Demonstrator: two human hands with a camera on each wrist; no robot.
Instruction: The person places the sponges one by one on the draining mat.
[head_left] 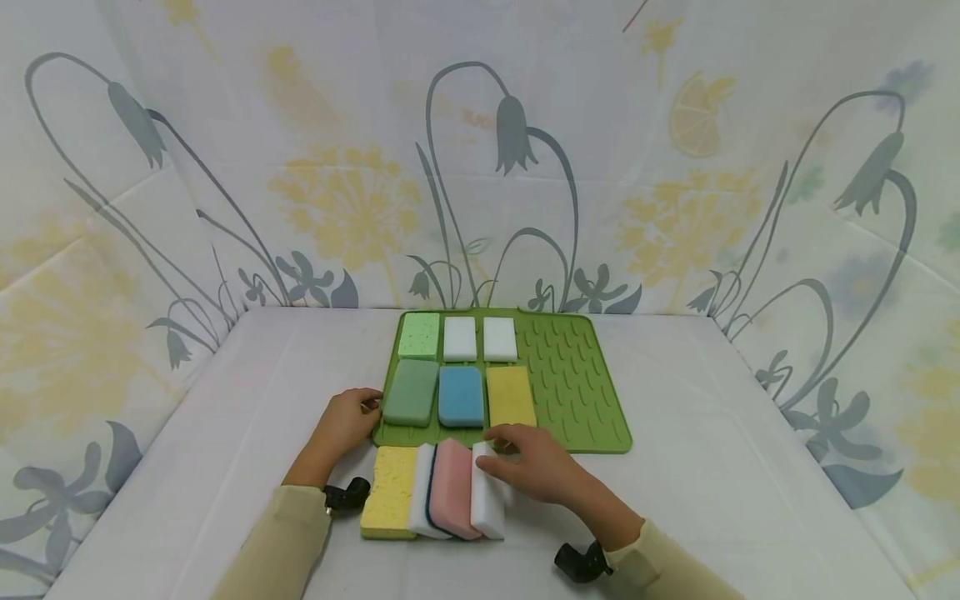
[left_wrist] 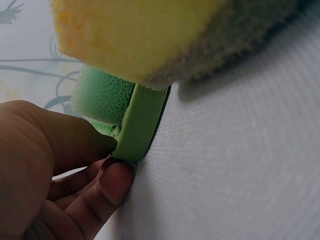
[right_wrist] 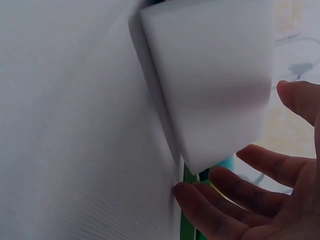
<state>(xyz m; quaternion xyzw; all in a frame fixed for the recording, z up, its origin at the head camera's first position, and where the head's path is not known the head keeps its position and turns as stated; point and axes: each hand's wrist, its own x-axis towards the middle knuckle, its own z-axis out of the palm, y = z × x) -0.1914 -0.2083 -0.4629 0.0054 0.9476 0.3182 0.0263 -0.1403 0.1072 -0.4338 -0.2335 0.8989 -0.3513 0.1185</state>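
Observation:
My left hand [head_left: 348,422] is at the near left corner of a green ridged mat [head_left: 576,379]; in the left wrist view its thumb and fingers pinch the rim [left_wrist: 144,122]. In front of the mat, a row of sponges leans together: a yellow sponge [head_left: 390,492], a white sponge [head_left: 421,492], a pink sponge [head_left: 453,487] with a dark backing, and another white sponge [head_left: 489,497]. Over the top of that last one lies my right hand [head_left: 543,467]. The right wrist view shows its fingers [right_wrist: 250,195] spread loosely at the white block's end.
On the mat, a light green sponge [head_left: 419,336] and two white blocks [head_left: 460,338] form the back row. A green sponge [head_left: 411,392], a blue sponge [head_left: 461,396] and a yellow sponge [head_left: 511,396] lie nearer. Floral cloth walls [head_left: 480,208] surround the white tabletop [head_left: 712,467].

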